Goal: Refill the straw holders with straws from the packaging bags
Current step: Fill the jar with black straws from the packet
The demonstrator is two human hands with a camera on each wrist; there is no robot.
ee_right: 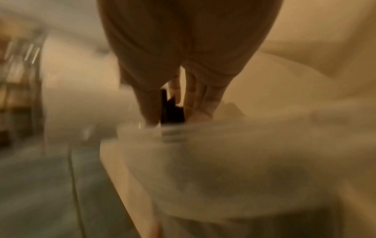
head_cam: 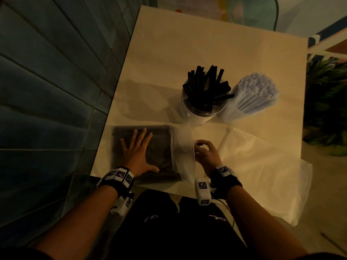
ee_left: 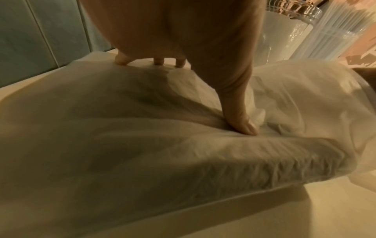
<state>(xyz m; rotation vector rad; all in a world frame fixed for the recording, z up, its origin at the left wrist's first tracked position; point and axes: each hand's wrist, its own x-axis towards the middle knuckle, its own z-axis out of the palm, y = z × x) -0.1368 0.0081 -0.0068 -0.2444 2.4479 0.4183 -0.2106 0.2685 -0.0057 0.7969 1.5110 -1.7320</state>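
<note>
Fingers of the left hand (head_cam: pixel 139 152) lie spread flat, pressing a bag of black straws (head_cam: pixel 161 156) at the tabletop's (head_cam: pixel 169 53) near left corner. The right hand (head_cam: pixel 206 152) pinches black straws (ee_right: pixel 171 111) at the bag's open mouth. Toward the tabletop's middle stand a clear straw holder (head_cam: pixel 202 107) of black straws and, touching it, a bundle of pale straws (head_cam: pixel 249 98).

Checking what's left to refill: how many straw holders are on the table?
2. One holder of black straws stands mid-table; the other, of pale straws, stands touching it on its right. None seems hidden.
</note>
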